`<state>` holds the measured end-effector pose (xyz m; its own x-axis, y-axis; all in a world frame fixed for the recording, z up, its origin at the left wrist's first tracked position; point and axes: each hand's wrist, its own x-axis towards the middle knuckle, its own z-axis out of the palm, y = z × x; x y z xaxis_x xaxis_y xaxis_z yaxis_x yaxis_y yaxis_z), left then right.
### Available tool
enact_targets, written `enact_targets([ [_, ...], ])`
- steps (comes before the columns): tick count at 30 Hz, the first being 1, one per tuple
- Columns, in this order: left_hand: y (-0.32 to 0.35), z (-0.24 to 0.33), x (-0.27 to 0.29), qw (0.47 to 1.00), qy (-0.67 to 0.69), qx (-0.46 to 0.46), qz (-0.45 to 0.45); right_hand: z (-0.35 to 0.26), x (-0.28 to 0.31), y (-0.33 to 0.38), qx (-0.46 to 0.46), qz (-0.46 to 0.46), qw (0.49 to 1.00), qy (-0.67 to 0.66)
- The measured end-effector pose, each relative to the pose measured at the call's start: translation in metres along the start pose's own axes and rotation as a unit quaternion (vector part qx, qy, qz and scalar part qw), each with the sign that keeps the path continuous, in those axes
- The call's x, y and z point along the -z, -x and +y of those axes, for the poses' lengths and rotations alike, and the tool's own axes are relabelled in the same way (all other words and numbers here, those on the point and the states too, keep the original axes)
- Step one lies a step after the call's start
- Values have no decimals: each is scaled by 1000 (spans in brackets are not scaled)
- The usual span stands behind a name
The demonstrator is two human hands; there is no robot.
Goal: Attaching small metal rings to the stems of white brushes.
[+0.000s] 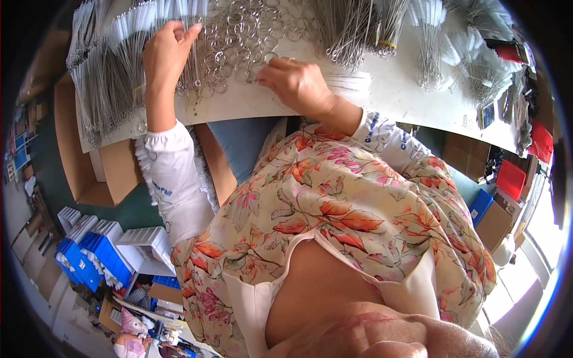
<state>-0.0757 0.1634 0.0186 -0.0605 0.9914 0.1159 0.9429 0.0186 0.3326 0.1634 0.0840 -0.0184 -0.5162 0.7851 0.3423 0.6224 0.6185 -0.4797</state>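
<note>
My left hand (169,52) is over the rows of thin wire brushes (128,65) at the far left of the table. Its fingers are bent and thumb and forefinger come together beside the white bristles; what they pinch is hidden. My right hand (295,85) is closed at the near edge of a spread of metal split rings (239,39). Its thumb and fingertips pinch at a ring, mostly covered by the fingers. The brushes have twisted wire stems with small loops at their near ends.
More wire brushes (349,33) lie in bundles right of the rings, one bundle tied with a yellow band (387,44). White bristle brushes (427,15) pile up further right. An open cardboard box (110,173) stands below the table's left edge, with blue and white bins (104,253) behind.
</note>
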Motion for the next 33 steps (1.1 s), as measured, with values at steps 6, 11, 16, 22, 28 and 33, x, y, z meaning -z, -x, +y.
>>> enact_targets([
  [6, -17, -13, -18, 999, -26, 18, -7, 49, 47, -30, 49, 67, 994, 66],
  [11, -17, -13, -18, 999, -9, 28, 14, 74, 124, -58, -162, 99, 973, 132],
  [16, -4, -19, -12, 996, 59, 57, -24, 93, 134, -45, -293, -55, 898, 324],
  [22, 10, -4, -7, 809, 574, 97, -80, 124, 141, -23, -308, 22, 942, 133],
  [28, -1, -44, 81, 958, 208, 108, 167, 133, 202, -5, -280, 371, 828, -313],
  [33, -87, -294, 6, 995, 90, -43, 6, 176, 270, 70, -265, 333, 903, 60],
])
